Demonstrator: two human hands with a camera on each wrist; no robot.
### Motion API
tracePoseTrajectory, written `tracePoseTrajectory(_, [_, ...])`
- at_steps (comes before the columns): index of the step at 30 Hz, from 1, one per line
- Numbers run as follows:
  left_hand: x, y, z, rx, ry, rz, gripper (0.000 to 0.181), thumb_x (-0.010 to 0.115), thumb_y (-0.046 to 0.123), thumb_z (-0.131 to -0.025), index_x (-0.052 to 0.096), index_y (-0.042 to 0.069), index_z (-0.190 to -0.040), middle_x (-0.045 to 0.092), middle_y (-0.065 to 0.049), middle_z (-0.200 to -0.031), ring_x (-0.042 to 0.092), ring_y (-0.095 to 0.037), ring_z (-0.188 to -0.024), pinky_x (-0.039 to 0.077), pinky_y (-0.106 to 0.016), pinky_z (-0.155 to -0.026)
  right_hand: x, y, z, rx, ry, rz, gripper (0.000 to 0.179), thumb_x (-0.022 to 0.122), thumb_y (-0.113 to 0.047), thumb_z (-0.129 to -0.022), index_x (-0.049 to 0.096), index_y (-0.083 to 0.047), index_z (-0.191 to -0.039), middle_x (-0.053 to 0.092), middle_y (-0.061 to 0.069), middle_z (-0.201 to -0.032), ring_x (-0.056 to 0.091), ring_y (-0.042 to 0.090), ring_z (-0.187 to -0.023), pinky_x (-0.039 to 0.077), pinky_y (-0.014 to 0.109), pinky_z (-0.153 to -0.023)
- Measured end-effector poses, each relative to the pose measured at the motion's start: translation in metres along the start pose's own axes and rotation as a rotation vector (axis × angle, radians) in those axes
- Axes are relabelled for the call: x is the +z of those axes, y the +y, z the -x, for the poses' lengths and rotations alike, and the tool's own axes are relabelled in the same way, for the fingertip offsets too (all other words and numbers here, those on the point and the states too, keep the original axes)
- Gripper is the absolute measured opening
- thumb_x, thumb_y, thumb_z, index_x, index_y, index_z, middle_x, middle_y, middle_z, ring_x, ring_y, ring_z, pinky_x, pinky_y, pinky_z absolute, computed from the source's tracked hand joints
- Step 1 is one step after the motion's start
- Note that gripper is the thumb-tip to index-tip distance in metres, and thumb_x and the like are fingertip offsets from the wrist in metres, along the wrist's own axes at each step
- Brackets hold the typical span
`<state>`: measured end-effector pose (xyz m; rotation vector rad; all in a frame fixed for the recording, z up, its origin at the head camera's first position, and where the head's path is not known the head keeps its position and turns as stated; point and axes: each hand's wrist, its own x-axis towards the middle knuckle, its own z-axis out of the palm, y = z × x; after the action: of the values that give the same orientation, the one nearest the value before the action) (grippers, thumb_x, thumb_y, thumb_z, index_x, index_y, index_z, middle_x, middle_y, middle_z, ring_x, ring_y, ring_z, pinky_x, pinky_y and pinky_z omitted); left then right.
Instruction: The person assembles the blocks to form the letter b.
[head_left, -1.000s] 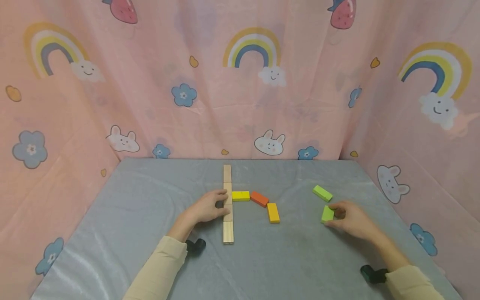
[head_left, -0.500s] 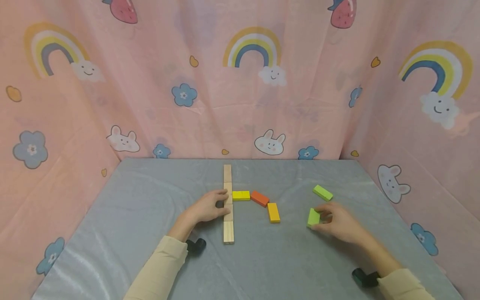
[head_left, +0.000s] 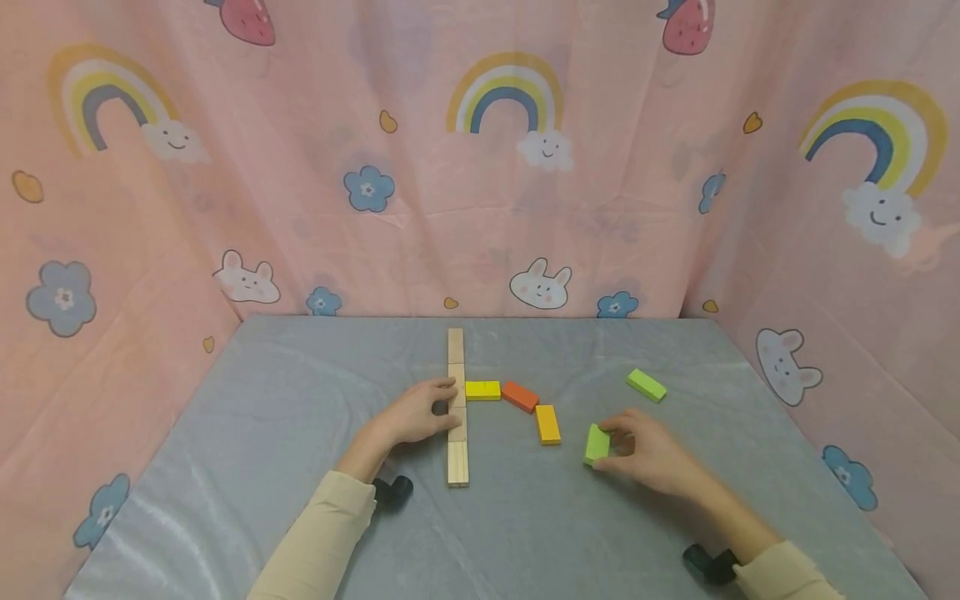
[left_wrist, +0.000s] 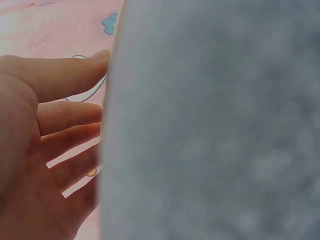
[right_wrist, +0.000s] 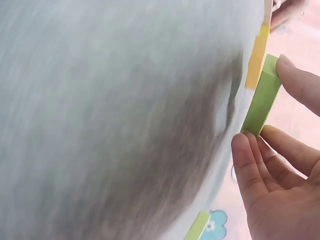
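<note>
My right hand (head_left: pixel 651 454) pinches a light green block (head_left: pixel 597 444) by its ends, thumb on one end and fingertips on the other. The right wrist view shows this green block (right_wrist: pixel 262 100) between thumb and fingers, with the hand's shadow on the cloth. My left hand (head_left: pixel 408 414) rests its fingertips and thumb on a straight row of plain wooden blocks (head_left: pixel 457 463), fingers relaxed. From that row a yellow block (head_left: pixel 482 391), a red-orange block (head_left: pixel 520 397) and an amber block (head_left: pixel 548 425) run to the right in a bending line. In the left wrist view the blocks are barely visible.
A second light green block (head_left: pixel 646 385) lies behind my right hand, toward the back right. Grey cloth (head_left: pixel 300 375) covers the table. Pink printed curtains (head_left: pixel 420 242) stand along its back and sides. A dark wrist device (head_left: pixel 708 564) hangs at the right sleeve.
My right hand has carried the green block leftward and slightly nearer, toward the amber block. The left hand and the blocks in line have stayed put.
</note>
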<state>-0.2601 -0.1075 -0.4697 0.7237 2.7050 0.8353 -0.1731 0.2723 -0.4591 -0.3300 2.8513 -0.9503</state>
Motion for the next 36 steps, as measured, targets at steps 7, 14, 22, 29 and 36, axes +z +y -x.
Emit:
tracePoseTrajectory(7, [0.0,0.0,-0.001,0.013,0.008,-0.001,0.06,0.075,0.027,-0.094,0.056,-0.001,-0.144,0.045,-0.012,-0.156,0.037,-0.035,-0.146,0.032,-0.05,-0.118,0.008,-0.016,-0.002,-0.034,-0.027,0.007,0.056,0.089,-0.035,-0.078,0.07,-0.004,-0.12,0.064,0.003,-0.115,0.062,0.018,-0.1,0.056,0.042,-0.089])
tracePoseTrajectory(14, [0.0,0.0,0.0,0.001,0.004,-0.002,0.06,0.074,0.028,-0.095,0.055,0.0,-0.145,0.043,-0.011,-0.157,0.035,-0.034,-0.147,0.031,-0.049,-0.119,0.019,-0.031,-0.003,-0.043,-0.06,0.045,0.055,0.091,-0.036,-0.076,0.071,-0.007,-0.118,0.062,-0.002,-0.11,0.06,0.013,-0.096,0.055,0.037,-0.085])
tracePoseTrajectory(22, [-0.001,0.002,0.001,0.002,0.006,-0.004,0.059,0.074,0.028,-0.095,0.056,0.0,-0.144,0.044,-0.011,-0.157,0.036,-0.035,-0.146,0.031,-0.05,-0.119,0.026,-0.037,-0.003,-0.132,-0.082,0.054,0.056,0.089,-0.04,-0.078,0.07,-0.006,-0.118,0.061,-0.003,-0.108,0.058,0.012,-0.093,0.053,0.031,-0.079])
tracePoseTrajectory(29, [0.0,-0.001,-0.001,-0.002,0.017,0.002,0.059,0.074,0.028,-0.095,0.056,-0.001,-0.144,0.044,-0.011,-0.157,0.036,-0.034,-0.147,0.031,-0.05,-0.119,0.027,-0.046,-0.003,-0.1,-0.099,0.061,0.054,0.089,-0.039,-0.077,0.07,-0.007,-0.117,0.06,-0.003,-0.105,0.057,0.012,-0.092,0.053,0.032,-0.079])
tracePoseTrajectory(36, [0.0,0.0,0.0,-0.007,0.007,-0.003,0.06,0.074,0.029,-0.095,0.055,0.0,-0.145,0.043,-0.01,-0.158,0.035,-0.034,-0.147,0.03,-0.05,-0.119,0.03,-0.045,-0.005,-0.088,-0.095,0.069,0.053,0.089,-0.039,-0.078,0.07,-0.007,-0.116,0.06,-0.003,-0.106,0.057,0.012,-0.093,0.053,0.034,-0.08])
